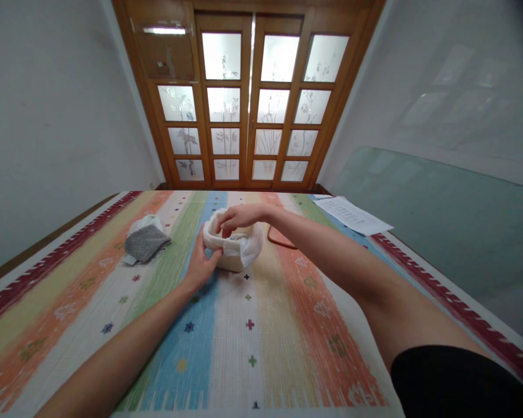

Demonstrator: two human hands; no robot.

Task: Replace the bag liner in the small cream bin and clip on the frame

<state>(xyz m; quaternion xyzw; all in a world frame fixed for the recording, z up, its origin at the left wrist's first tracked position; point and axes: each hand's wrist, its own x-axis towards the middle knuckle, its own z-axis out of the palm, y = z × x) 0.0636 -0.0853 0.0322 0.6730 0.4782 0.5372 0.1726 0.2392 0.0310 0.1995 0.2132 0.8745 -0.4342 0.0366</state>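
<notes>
A small cream container (230,263) stands on the cloth-covered table, with a thin white plastic bag (251,246) lining it and folded out over its rim. My left hand (203,261) grips the container's left side, thumb on the front and fingers round the far side. From above, my right hand (239,217) reaches over the opening, its fingers bent down inside the rim. Those fingertips are partly hidden, and what they pinch cannot be made out. Just right of the container, a brown loop handle (282,242) lies on the cloth, partly behind my right forearm.
To the left lies a small pile of folded grey cloth (146,242) with white cloth (150,222) behind it. A printed paper sheet (353,215) rests near the table's right edge. Striped cloth (235,348) covers the table. Wooden glass-paned doors (246,104) stand beyond it.
</notes>
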